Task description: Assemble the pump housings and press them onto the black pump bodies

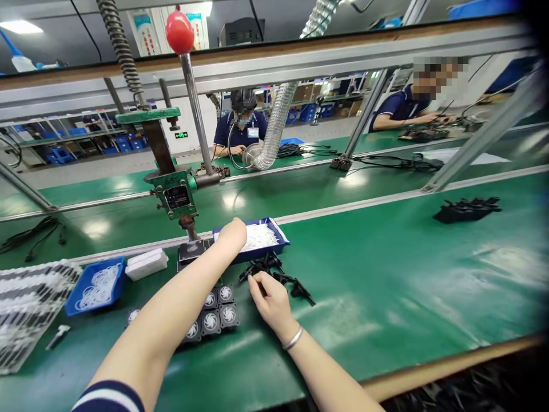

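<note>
My left hand reaches over a blue tray full of thin white plastic pieces; its fingers are hidden behind the wrist. My right hand, with a silver bangle at the wrist, has thumb and fingers closed in a pinch. Whatever they hold is too small to make out. Right beside those fingertips lies a loose pile of black plastic parts. Under my left forearm sit rows of small black fans with white swirled centres, partly covered by the arm.
A green hand press with a red ball lever stands behind my left arm. At left are a blue bin of white rings, a white block and a white rack. Black parts lie far right. Two people sit opposite.
</note>
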### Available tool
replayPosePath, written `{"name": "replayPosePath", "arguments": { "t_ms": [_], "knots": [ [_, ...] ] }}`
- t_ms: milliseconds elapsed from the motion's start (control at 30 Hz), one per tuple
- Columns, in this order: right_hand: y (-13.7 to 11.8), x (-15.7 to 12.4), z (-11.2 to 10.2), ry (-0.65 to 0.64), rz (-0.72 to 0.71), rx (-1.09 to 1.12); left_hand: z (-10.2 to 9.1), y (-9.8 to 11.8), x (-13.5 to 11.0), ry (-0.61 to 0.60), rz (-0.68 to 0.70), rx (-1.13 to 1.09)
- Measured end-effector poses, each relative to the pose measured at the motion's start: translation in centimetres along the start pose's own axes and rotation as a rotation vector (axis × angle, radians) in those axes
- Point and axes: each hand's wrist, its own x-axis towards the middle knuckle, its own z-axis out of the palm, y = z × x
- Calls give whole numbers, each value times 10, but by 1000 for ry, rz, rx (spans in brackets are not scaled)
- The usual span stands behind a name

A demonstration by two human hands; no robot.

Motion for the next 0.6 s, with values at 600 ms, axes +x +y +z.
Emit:
{"name": "replayPosePath", "arguments": {
  "t_ms": [600],
  "knots": [
    [-14,-32,28,-610,-118,11,87,-253,-247,303,72,-158]
  ]
}}
